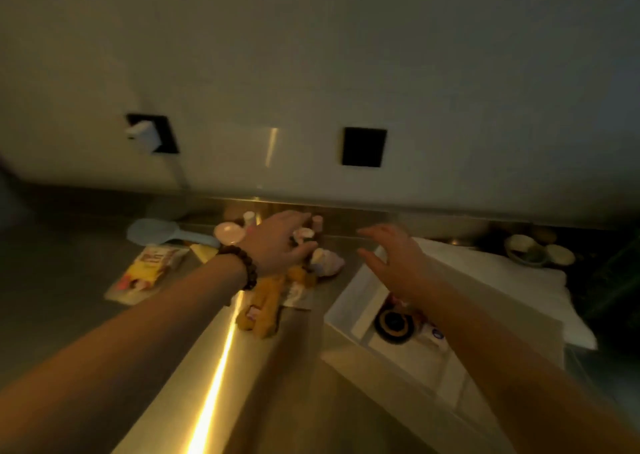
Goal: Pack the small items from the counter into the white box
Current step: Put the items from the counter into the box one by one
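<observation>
Clutter of small items at frame centre, on the steel counter (86, 315) against the back wall. Left hand (277, 242), beaded bracelet (242, 263) at the wrist, down on the far part of the heap, fingers curled over a small pale object (304, 237); too blurred to tell whether actually pinched or only touched. Right hand (391, 263) just right of the heap, above the far left corner of the white box (349, 315), fingers spread and relaxed, holding nothing. Box at lower right of centre, touching nothing in the heap, already containing a dark round thing (393, 325) and more, half hidden under the forearm. Key relation: heap to the left of the box, so any lift needs a short carry rightward and toward the bottom of the frame. Nearest loose pieces: pale lump (325, 261) between the two hands, closer to the right one; orange plush toy (266, 308), long axis running from centre down-left; snack packet (149, 270) and blue scoop (156, 234) at left, on the left arm's side.
</observation>
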Tool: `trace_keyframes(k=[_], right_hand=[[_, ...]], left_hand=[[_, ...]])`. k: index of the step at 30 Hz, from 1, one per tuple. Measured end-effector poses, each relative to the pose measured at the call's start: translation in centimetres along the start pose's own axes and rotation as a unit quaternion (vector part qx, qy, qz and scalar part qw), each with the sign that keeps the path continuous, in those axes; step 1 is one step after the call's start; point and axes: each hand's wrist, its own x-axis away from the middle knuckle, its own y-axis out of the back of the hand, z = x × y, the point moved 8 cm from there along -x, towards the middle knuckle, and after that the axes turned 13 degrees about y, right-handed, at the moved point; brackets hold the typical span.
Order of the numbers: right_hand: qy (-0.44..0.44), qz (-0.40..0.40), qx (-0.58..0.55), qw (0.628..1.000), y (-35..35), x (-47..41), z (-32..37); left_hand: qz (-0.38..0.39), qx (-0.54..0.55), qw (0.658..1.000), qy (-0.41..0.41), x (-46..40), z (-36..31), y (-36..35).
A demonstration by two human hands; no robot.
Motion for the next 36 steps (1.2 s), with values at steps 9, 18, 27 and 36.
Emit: trace_keyframes(k=[9, 18, 27, 36], right_hand=[[-0.004, 0.144, -0.051, 0.988, -13.1, -6.7, 8.2], [-0.203, 0.179, 0.092, 0.958, -23.4, -7.6, 7.9], [-0.242, 0.065, 0.064, 0.966, -23.4, -6.0, 7.9], [-0.231, 0.012, 0.060, 0.971, -21.5, -5.6, 9.2]], left_hand=[[-0.034, -0.014, 0.982, 0.183, 6.0, 21.3, 1.2], [0.015, -0.062, 0.954, 0.291, 6.8, 35.2, -2.5], [0.021, -0.030, 0.947, 0.319, 4.1, 37.9, -4.6], [-0.009, 0.019, 0.942, 0.336, 4.4, 37.7, -2.6]])
